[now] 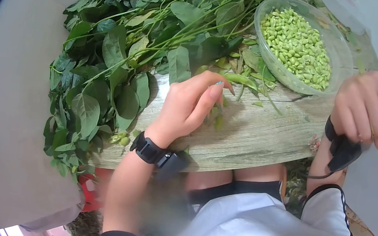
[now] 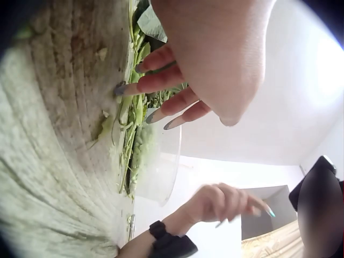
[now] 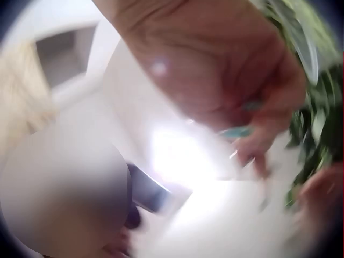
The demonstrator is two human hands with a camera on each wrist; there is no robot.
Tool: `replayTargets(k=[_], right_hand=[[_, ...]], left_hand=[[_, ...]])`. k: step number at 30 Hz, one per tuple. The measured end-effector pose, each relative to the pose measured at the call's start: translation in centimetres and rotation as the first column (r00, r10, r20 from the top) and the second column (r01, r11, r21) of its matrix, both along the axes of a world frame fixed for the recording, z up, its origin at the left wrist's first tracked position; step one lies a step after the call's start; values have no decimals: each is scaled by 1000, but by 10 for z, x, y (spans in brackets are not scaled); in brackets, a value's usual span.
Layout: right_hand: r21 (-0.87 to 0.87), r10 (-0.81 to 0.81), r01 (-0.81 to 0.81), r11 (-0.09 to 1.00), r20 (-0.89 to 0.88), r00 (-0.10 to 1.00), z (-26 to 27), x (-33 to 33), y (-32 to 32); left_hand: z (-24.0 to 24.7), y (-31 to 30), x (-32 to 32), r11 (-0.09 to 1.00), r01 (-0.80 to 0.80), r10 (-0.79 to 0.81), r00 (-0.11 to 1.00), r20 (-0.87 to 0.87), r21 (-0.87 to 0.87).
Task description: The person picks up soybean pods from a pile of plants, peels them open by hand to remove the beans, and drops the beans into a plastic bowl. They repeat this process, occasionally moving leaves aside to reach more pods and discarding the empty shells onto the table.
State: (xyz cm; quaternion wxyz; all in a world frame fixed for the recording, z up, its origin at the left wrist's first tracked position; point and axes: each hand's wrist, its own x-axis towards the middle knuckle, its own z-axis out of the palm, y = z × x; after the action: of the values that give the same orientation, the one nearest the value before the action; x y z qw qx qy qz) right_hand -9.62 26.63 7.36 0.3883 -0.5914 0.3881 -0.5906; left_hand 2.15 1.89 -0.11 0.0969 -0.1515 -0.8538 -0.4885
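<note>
One bowl [image 1: 273,66]: green beans [image 1: 298,49] inside
Left hand [image 1: 185,105]: fingers apart, above the tabletop [image 1: 230,142]
Right hand [image 1: 366,108]: near the bowl, one finger straight, others loosely curled

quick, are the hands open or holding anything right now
Left hand: open, fingers relaxed over the table, nothing seen gripped.
Right hand: open, index finger extended, the others loosely curled, nothing seen in it.

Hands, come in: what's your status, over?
Left hand over the table, right hand raised beside the clear tub; both look empty. Shelled green beans inside. Leafy stems heaped alongside.
</note>
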Motion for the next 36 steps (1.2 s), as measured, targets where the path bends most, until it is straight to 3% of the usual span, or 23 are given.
replayTargets(k=[1, 2, 5, 7, 9, 14, 16, 20, 22, 23, 25, 26, 27, 29, 31, 32, 33, 34, 35, 36], right_hand=[[-265, 370, -337, 903, 85, 925, -1, -10, 1], [-525, 696, -568, 634, 69, 714, -2, -16, 2], [-393, 627, -563, 727, 44, 778, -18, -11, -24], [-311, 677, -641, 702, 13, 735, -19, -11, -33], [-158, 458, -433, 888, 194, 868, -25, -2, -28], [-163, 385, -355, 920, 219, 896, -28, 3, -28], [27, 271, -283, 959, 215, 938, -28, 4, -23], [71, 226, -250, 966, 246, 943, -28, 10, -28], [172, 51, -93, 981, 236, 970, -25, 13, -27], [171, 50, -92, 981, 235, 971, -22, 16, -28], [332, -274, 211, 920, 158, 948, -15, 24, -34], [313, -349, 320, 894, 41, 936, -17, 25, -40], [312, -352, 323, 893, 40, 935, -18, 26, -47], [388, -552, 514, 765, -15, 834, -20, 27, -60], [369, -573, 539, 757, -19, 819, -24, 26, -73], [313, -659, 662, 681, -132, 740, -25, 27, -83], [241, -733, 769, 592, -234, 638, -26, 29, -92], [-48, -760, 846, 531, -470, 450, -34, 25, -103], [-49, -760, 847, 529, -471, 447, -38, 22, -113], [-326, -775, 835, 444, -607, 175, -40, 20, -124]], left_hand=[[-1, 2, -1, 1000, -5, 5, 1000, -11, 14], [-3, 2, -2, 999, -15, 16, 1000, -17, 37], [0, 1, 0, 998, -31, 29, 999, 42, 55], [1, 0, 0, 998, -33, 29, 996, 81, 48], [0, 1, 0, 998, -42, 40, 998, 51, 40], [-3, 0, -1, 1000, -24, 24, 998, 50, 17], [-2, 0, -1, 1000, -25, 25, 997, 71, 0], [-1, 1, -2, 999, -34, 34, 998, 62, -1], [-1, 1, -2, 999, -36, 36, 998, 49, -13], [-1, 1, -2, 999, -51, 51, 998, 22, -18], [-4, 1, -3, 998, -64, 63, 998, -6, -24], [-5, 0, -4, 997, -73, 73, 995, -64, 3], [-6, -1, -4, 996, -80, 84, 989, -121, 31], [-5, -6, -6, 989, -141, 145, 975, -168, 36], [-5, -14, -10, 962, -249, 266, 949, -172, 110], [-3, -18, -12, 941, -305, 328, 928, -177, 144], [0, -21, -14, 917, -358, 388, 904, -178, 178], [-1, -24, -18, 882, -458, 470, 827, -310, 115], [0, -32, -21, 838, -546, 495, 765, -412, -7], [1, -41, -26, 786, -612, 471, 689, -552, -93]])
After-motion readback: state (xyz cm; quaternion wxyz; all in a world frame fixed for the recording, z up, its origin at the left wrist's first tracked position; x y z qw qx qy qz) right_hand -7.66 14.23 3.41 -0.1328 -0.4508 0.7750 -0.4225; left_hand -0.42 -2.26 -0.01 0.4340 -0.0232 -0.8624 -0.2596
